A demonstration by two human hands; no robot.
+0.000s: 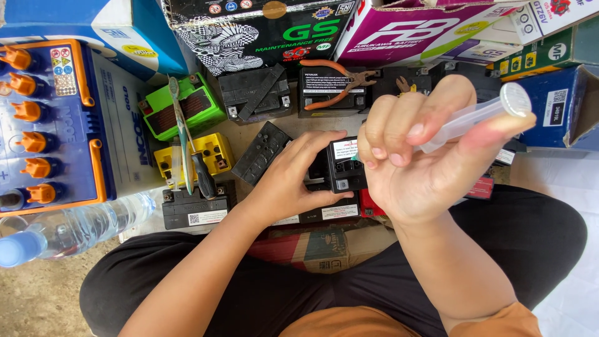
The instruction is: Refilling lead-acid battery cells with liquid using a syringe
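two hands: left hand [288, 181] steadies small black battery [342, 167], right hand [415, 159] grips syringe [477, 115].

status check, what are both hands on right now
Left hand steadying small black battery. Right hand shut on clear plastic syringe, thumb on plunger, tip down at battery top. Pliers and screwdriver lie apart.
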